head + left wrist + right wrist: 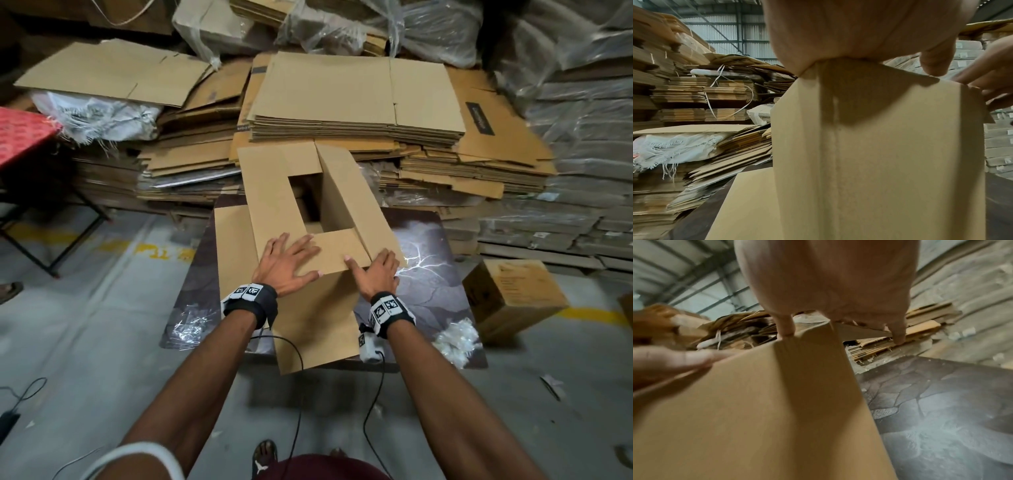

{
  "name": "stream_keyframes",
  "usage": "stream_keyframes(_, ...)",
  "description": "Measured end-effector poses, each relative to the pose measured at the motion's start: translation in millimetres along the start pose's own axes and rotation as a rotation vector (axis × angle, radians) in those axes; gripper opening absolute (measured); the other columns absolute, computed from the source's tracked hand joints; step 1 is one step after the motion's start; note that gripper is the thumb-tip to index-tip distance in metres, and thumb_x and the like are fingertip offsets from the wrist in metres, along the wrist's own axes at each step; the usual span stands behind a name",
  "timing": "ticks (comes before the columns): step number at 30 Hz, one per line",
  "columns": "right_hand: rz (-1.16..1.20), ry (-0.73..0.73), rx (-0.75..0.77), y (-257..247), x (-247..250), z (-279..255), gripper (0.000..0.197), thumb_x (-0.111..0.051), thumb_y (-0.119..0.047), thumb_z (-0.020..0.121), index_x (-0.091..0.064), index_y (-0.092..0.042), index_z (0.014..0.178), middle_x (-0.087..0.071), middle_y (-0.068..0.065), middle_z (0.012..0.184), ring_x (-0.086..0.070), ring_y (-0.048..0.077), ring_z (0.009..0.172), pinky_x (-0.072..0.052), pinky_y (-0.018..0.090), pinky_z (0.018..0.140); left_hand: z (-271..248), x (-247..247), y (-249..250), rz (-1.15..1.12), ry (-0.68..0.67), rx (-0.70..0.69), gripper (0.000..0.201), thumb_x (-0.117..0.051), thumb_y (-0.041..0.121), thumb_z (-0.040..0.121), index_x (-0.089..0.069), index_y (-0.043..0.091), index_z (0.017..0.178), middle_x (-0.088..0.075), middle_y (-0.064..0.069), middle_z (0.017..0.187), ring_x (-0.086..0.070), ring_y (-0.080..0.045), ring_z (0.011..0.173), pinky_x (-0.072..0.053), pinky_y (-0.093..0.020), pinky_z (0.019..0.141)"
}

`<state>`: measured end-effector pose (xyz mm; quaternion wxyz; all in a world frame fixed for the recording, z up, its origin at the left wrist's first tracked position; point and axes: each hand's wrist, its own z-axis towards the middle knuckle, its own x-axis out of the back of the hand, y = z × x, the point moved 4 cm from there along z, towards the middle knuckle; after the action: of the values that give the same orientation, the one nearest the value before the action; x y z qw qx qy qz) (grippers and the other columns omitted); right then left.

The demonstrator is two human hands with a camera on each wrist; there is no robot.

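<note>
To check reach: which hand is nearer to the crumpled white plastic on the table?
Right. The right hand rests on the right corner of the box, with the white plastic off to its right; the left hand lies flat farther left.

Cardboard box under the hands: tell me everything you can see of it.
The cardboard box is plain brown corrugated board, unprinted, standing on the dark marbled table. Its top is half closed: the left long flap and near short flap lie folded in, the right long flap slants, and a rectangular gap shows the dark inside. Another flap lies flat on the table at its left. The left hand presses flat on the folded flaps; the right hand rests on the near right corner.
</note>
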<state>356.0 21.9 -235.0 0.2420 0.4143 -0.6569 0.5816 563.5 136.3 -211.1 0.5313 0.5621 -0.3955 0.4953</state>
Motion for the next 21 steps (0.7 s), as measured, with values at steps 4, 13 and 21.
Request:
stream_keyframes(4,0.046,-0.08,-0.071,-2,2,2,0.119,-0.051,-0.08,0.086,0.006,-0.01,0.163,0.009,0.009,0.171,0.007,0.027,0.158,-0.007,0.062,0.124,-1,3,3,-0.056,-0.006,0.007,0.059,-0.033,0.075,0.093,-0.043,0.045,0.144,-0.012,0.022,0.168,-0.013,-0.032,0.155,-0.005,-0.053,0.124)
stream_keyframes(13,0.0,0.087,-0.02,-26,-3,-11,0.093,-0.057,-0.05,0.099,-0.002,-0.011,0.163,0.011,0.017,0.17,0.013,0.035,0.156,-0.004,0.063,0.122,-33,117,-14,-0.435,0.58,0.284,0.016,-0.065,0.036,0.093,-0.065,0.02,0.093,-0.06,0.002,0.123,-0.055,-0.018,0.115,-0.048,-0.044,0.102)
stream_keyframes(21,0.07,0.154,0.056,-32,-20,-11,0.067,-0.048,-0.025,0.104,-0.016,-0.019,0.162,0.005,0.015,0.17,0.014,0.038,0.156,-0.004,0.065,0.122,-55,124,-76,0.341,-0.038,0.508,0.063,-0.071,0.03,0.083,-0.049,0.031,0.143,-0.047,-0.01,0.14,-0.039,-0.03,0.139,-0.016,-0.065,0.12)
